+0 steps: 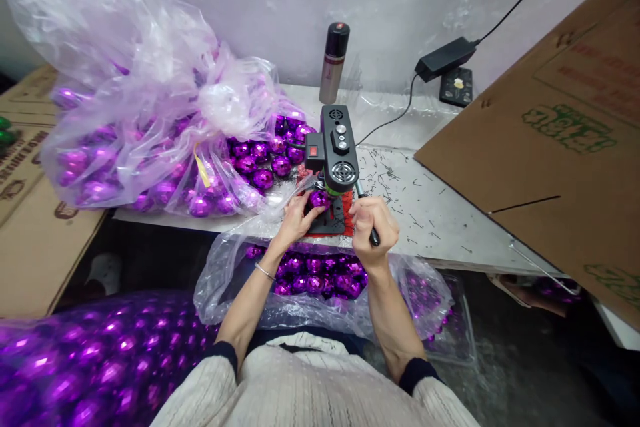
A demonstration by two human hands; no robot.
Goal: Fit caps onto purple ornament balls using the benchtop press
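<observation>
A small black bench drill press (pixel 338 147) with a red switch stands on the white table. Under its head, my left hand (pixel 299 217) pinches a shiny purple mirror-faceted ball (pixel 319 199) above the dark base plate (pixel 327 223). My right hand (pixel 375 223) is wrapped round the black-ended lever (pixel 374 236) at the machine's right side. Left of the machine, loose purple balls (pixel 263 178) lie at the mouth of a clear plastic bag (pixel 220 107). Below the table edge, more purple balls (pixel 315 283) fill an open plastic-lined container (pixel 220 293) in front of me.
A spray can (pixel 333 63) stands behind the machine. A black power adapter (pixel 445 59) and its cord are at the back right. Dark slivers litter the tabletop (pixel 400 193). Cardboard boxes flank me at left (pixel 30 233) and right (pixel 550 113). A full ball bag (pixel 100 360) is lower left.
</observation>
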